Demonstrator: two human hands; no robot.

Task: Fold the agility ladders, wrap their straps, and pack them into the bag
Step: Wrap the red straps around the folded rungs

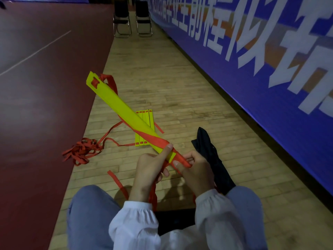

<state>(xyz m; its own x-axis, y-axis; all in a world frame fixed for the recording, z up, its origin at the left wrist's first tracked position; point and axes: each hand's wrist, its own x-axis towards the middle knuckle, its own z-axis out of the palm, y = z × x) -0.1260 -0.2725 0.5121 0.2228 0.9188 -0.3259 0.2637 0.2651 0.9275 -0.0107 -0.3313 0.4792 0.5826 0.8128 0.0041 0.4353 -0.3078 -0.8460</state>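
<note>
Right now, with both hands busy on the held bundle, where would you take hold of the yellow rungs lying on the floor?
Probably the near short end of the floor rungs, reaching from the person's side and gripping across all the slats. They lie flat, side by side, long axis pointing away, and that end shows clear of the held bundle; the red strap trails off leftward.

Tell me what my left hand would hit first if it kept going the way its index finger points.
Your left hand rests its fingertip on the red strap wound on the yellow rung bundle. Beyond lies bare floor, maybe the black bag, depth unclear.
</note>
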